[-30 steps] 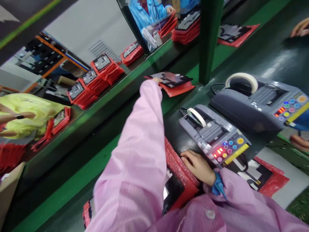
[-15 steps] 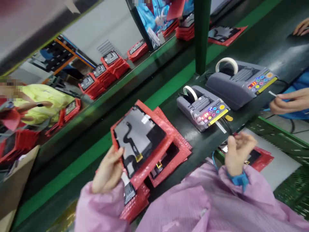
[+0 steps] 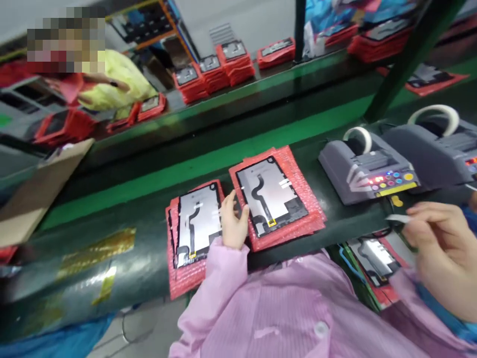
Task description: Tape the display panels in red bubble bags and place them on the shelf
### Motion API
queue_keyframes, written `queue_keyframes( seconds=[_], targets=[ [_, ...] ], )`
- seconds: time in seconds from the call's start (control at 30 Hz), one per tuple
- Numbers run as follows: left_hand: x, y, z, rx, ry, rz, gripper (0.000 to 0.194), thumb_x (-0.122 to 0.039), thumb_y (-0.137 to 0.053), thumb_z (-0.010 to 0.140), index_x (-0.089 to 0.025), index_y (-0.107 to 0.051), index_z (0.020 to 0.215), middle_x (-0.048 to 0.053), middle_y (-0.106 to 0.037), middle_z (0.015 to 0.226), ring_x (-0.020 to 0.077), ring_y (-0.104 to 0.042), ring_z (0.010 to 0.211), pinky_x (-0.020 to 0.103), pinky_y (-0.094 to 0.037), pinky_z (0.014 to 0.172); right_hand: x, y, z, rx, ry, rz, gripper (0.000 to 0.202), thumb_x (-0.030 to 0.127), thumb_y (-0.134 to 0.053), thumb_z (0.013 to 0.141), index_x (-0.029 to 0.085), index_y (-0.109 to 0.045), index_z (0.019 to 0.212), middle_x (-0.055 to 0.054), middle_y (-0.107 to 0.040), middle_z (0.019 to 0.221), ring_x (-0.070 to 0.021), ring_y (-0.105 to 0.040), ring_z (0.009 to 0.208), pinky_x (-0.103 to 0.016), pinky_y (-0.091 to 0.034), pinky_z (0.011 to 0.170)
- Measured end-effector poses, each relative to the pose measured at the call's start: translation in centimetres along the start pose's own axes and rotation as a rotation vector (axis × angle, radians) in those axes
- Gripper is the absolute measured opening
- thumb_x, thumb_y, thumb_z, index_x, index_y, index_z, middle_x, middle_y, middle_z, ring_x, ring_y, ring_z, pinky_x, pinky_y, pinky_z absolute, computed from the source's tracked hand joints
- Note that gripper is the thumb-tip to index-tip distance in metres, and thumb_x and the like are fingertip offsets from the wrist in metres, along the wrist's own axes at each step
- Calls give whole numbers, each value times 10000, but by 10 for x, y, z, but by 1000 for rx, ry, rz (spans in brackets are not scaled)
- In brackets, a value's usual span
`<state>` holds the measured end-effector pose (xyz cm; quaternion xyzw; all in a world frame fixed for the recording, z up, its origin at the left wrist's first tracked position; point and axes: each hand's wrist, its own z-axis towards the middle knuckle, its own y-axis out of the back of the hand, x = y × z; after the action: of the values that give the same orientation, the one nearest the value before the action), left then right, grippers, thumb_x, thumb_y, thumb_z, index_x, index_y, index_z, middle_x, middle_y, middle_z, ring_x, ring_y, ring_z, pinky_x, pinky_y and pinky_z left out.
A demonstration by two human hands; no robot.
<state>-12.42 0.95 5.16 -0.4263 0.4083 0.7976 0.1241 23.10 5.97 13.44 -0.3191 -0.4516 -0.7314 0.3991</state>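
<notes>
My left hand (image 3: 234, 222) has its fingers apart at the left edge of a flat black-and-grey panel (image 3: 274, 196), which lies on a stack of red bubble-wrap pouches. A second panel (image 3: 203, 219) lies on another red stack, just left of that hand. My right hand (image 3: 439, 251) is raised at the right, thumb and fingers pinching a short white tape strip (image 3: 398, 218). Beyond it stands a grey tape dispenser (image 3: 368, 169) with a lit display and a white tape roll.
Another dispenser (image 3: 432, 149) is at the far right. Below the work surface lies a further panel (image 3: 376, 261). Across the back, red stacks (image 3: 234, 62) line a ledge, and a person in yellow (image 3: 122, 82) is behind it. A green post (image 3: 406, 64) slants at upper right.
The panel held by my left hand now lies on the right-hand stack, and that hand has opened beside it. My right hand now holds a tape strip. The view has shifted left and turned.
</notes>
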Motion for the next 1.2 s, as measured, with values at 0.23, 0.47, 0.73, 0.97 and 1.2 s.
queue_keyframes(
  seconds=[0.23,0.47,0.73,0.97,1.2],
  targets=[
    [-11,-27,-31,-20,-100,94,505,-327,-520,951,-196,-437,1432,171,-508,1402,284,-442,1352,499,-347,1153,123,-134,118,1352,471,-23,357,501,-666,861,181,-640,705,-4,-608,848,-115,-584,786,-306,-516,788],
    [-16,-31,-36,-88,-46,49,514,-311,-516,967,-171,-400,1448,186,-512,1406,275,-460,1343,460,-371,1140,130,-322,132,2072,429,-308,282,244,-824,711,96,-597,635,113,-535,603,-10,-481,554,-144,-371,618],
    [-27,-24,-35,-19,-68,157,362,-272,-477,985,-200,-578,1325,167,-504,1372,271,-486,1292,446,-431,1083,120,-337,121,2152,602,-522,112,97,-723,806,99,-661,713,109,-526,566,-29,-442,548,-169,-328,615],
    [-27,-20,-33,34,-118,254,335,-225,-470,977,-211,-690,1229,175,-473,1391,306,-483,1255,487,-461,1028,121,-330,108,1902,813,-597,217,72,-742,758,110,-602,596,95,-479,532,-46,-462,606,-186,-362,678],
    [-26,-21,-35,32,-128,241,326,-229,-459,990,-212,-702,1207,171,-501,1387,300,-496,1272,484,-463,1038,109,-323,98,1223,853,-600,441,481,-576,927,63,-579,786,-76,-629,945,-247,-607,1114,-395,-445,945]
  ],
)
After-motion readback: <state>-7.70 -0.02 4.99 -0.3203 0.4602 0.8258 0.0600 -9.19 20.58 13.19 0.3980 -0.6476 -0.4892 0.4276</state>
